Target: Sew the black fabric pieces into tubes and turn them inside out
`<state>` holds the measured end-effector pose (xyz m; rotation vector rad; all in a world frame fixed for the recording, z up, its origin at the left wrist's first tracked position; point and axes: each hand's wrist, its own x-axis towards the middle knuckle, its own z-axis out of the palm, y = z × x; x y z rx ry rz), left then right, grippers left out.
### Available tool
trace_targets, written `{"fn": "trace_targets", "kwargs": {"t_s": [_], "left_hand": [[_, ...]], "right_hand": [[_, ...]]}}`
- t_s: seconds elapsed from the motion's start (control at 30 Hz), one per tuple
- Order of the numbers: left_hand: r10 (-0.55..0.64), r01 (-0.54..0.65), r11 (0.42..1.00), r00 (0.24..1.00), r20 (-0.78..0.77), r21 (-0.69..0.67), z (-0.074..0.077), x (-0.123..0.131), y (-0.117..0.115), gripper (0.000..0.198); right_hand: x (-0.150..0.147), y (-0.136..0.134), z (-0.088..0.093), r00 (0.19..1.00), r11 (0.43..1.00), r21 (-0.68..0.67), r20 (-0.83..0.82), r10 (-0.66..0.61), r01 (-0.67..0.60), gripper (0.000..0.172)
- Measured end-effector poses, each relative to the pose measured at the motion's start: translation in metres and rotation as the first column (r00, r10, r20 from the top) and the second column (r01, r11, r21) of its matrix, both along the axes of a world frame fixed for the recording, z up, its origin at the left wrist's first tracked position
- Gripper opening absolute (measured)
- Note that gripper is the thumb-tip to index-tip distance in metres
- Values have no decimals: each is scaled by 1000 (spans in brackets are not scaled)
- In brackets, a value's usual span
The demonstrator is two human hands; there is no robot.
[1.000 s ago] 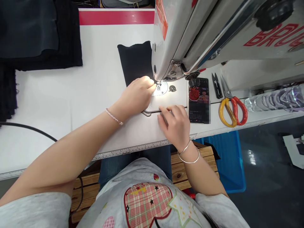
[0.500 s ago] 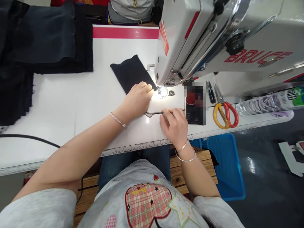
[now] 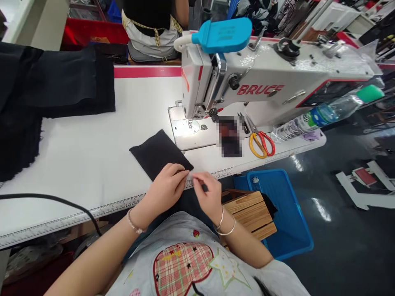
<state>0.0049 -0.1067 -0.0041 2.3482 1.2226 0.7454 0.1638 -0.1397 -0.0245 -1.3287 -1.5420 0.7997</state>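
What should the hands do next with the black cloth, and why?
Maybe the left hand should slide the black cloth toward the sewing machine, because its fingers already touch the cloth, which lies flat on the table, off the machine's needle.

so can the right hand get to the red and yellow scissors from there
Probably yes: the right hand sits by the table edge, the scissors lie along that edge to its right, and the blurred phone lies behind that path.

Fabric piece — solid black. Scissors handles yellow and red. T-shirt grey — red plaid heart. Tray blue.
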Motion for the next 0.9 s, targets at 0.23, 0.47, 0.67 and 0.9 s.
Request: {"fn": "trace_targets", "kwargs": {"t_s": [0.23, 0.47, 0.67, 0.9], "left_hand": [[299, -292, 954, 945, -131, 70, -4, -37, 26, 30], [403, -469, 876, 840, -364, -112, -1, -55, 54, 48], [431, -489, 853, 856, -284, -180, 10, -58, 44, 36], [426, -489, 802, 871, -245, -343, 18, -56, 24, 22]], "right_hand": [[-17, -25, -25, 865, 805, -509, -502, 10, -304, 30], [-18, -17, -25, 767, 764, -495, -642, 0, -414, 41], [-10, -15, -22, 745, 731, -512, -667, -7, -452, 33], [-8, -13, -19, 724, 751, -553, -673, -148, -360, 28]]}}
